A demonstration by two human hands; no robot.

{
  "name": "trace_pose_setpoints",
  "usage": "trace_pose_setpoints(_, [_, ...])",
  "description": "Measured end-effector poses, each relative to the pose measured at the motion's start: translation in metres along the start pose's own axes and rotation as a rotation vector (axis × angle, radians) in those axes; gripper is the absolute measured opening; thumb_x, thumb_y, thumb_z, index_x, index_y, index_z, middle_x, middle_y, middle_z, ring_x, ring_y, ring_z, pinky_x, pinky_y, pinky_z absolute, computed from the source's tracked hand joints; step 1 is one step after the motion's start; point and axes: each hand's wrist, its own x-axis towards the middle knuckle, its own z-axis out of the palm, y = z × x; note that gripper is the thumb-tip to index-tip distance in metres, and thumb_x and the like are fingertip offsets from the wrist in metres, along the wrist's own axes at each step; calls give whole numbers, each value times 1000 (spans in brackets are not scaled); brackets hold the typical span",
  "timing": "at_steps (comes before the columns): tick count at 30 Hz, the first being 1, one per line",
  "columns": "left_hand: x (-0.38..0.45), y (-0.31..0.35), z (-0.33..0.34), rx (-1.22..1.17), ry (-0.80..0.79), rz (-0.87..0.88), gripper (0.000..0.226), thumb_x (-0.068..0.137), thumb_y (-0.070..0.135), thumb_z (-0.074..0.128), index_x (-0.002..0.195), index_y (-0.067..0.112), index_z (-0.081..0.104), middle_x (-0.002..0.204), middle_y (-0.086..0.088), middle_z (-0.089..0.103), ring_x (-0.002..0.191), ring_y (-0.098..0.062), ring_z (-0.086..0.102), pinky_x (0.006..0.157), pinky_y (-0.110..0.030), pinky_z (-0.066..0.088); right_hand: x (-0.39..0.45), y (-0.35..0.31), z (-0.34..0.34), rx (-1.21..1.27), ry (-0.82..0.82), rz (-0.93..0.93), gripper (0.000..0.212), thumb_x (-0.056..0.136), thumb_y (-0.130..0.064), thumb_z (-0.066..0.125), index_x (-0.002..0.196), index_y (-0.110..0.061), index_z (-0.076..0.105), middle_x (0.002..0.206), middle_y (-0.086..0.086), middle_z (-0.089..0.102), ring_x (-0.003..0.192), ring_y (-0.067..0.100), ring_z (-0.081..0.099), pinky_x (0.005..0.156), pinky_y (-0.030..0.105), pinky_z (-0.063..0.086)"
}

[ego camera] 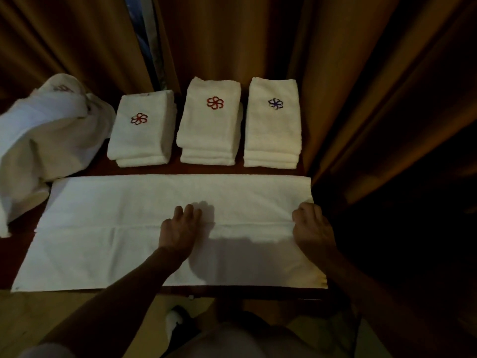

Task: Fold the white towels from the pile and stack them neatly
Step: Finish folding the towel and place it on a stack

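Observation:
A long white towel (108, 228) lies spread flat across the front of the table. My left hand (179, 228) rests on its middle with the fingers laid flat on the cloth. My right hand (311, 227) sits at the towel's right edge, its fingers curled over the cloth there. Behind the towel stand three stacks of folded white towels: the left stack (140, 130) and the middle stack (210, 122) carry a red flower emblem, the right stack (273, 122) a blue one. A crumpled pile of unfolded towels (44, 140) lies at the far left.
Brown curtains (348, 73) hang close behind and to the right of the table. A dark red table edge (232, 293) runs along the front, and my legs and a shoe (175, 321) show below it.

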Motion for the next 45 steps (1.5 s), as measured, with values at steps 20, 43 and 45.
trace_pose_setpoints(20, [-51,56,23,-157,88,465,83,86,77,45,148,21,44,154,-11,40,135,-37,43,104,-49,41,-46,7,-3,448,-326,-93,54,97,-54,35,120,-12,60,134,16,52,123,36,47,95,47,44])
trace_pose_setpoints(43, [-45,62,17,-269,96,752,29,84,48,61,93,22,63,114,-3,62,97,-25,62,69,-32,54,-42,14,-23,722,-298,-291,18,85,-26,52,94,-16,63,91,3,65,81,22,66,62,29,54])
trace_pose_setpoints(45, [-38,63,10,-347,93,731,17,80,36,60,86,20,60,97,-1,63,80,-22,62,57,-27,50,-32,11,-25,754,-352,-175,18,88,-28,53,97,-15,62,90,4,64,79,25,64,64,31,49])
